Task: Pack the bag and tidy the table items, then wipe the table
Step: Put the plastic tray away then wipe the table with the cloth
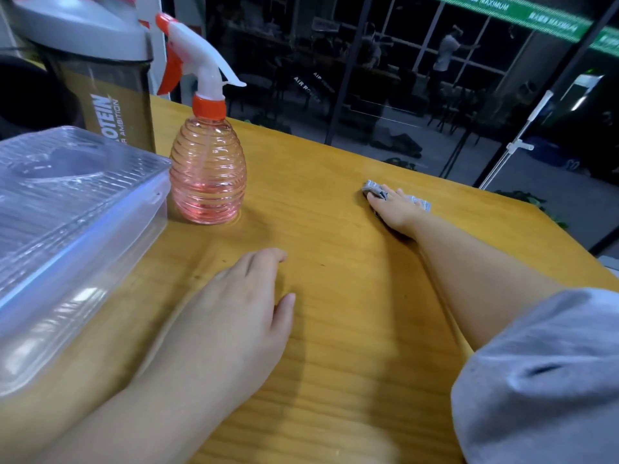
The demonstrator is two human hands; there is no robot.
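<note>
My right hand [397, 209] reaches far across the wooden table [335, 329] and presses flat on a small grey cloth [374, 188], whose edges show past my fingers on both sides. My left hand [244, 309] rests palm down on the table near me, fingers loosely bent, holding nothing. A pink spray bottle [207, 175] with an orange-and-white trigger stands upright at the back left.
A clear plastic lidded box [67, 222] sits at the left edge. Behind it stands a dark shaker bottle [100, 82] with a grey lid. The table's far edge runs diagonally just beyond the cloth, with a glass wall behind.
</note>
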